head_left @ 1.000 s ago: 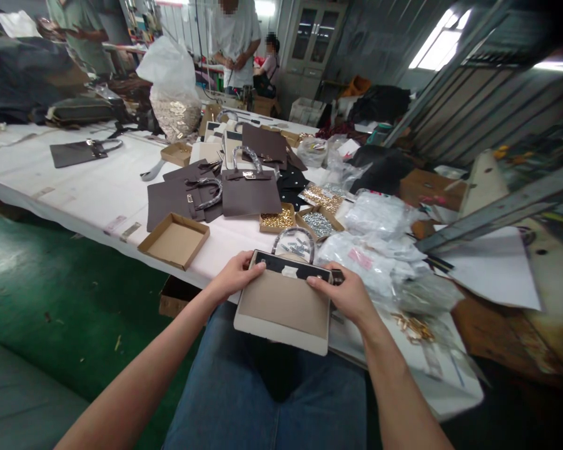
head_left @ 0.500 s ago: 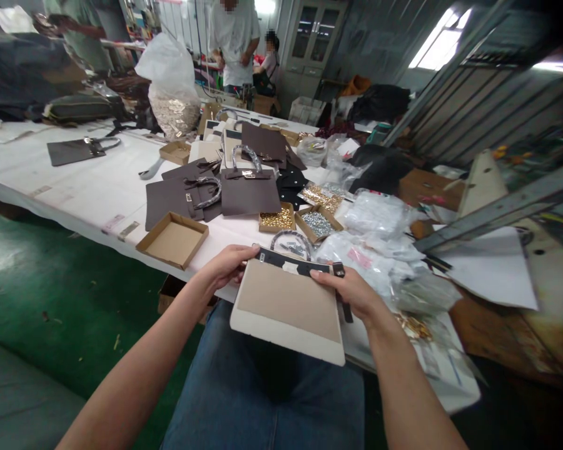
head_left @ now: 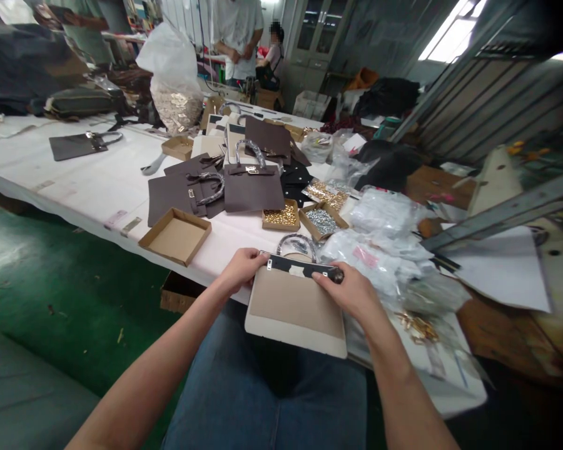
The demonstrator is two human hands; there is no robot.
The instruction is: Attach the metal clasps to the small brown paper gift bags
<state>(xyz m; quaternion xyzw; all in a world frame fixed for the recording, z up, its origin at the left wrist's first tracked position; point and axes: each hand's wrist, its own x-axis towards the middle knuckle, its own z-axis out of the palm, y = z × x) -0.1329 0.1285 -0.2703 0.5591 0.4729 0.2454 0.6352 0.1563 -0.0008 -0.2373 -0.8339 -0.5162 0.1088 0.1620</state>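
Observation:
A flat beige and white handbag [head_left: 296, 306] with a black top strip and a wrapped handle [head_left: 297, 240] rests over my lap at the table's near edge. My left hand [head_left: 242, 267] grips its top left corner, fingers curled over the black strip. My right hand [head_left: 348, 290] pinches the top right end of that strip, where a small dark strap end sticks out.
On the white table [head_left: 98, 181] lie brown bags [head_left: 253, 187], an open cardboard tray [head_left: 176, 236], small boxes of gold and silver hardware [head_left: 279, 216], and clear plastic packets [head_left: 380, 219]. A big bag of metal parts [head_left: 176, 106] stands at the back. People work behind.
The bag has shifted a little right and up toward the table edge. My right hand slid along the black strip to its right end; my left hand closed over the left corner.

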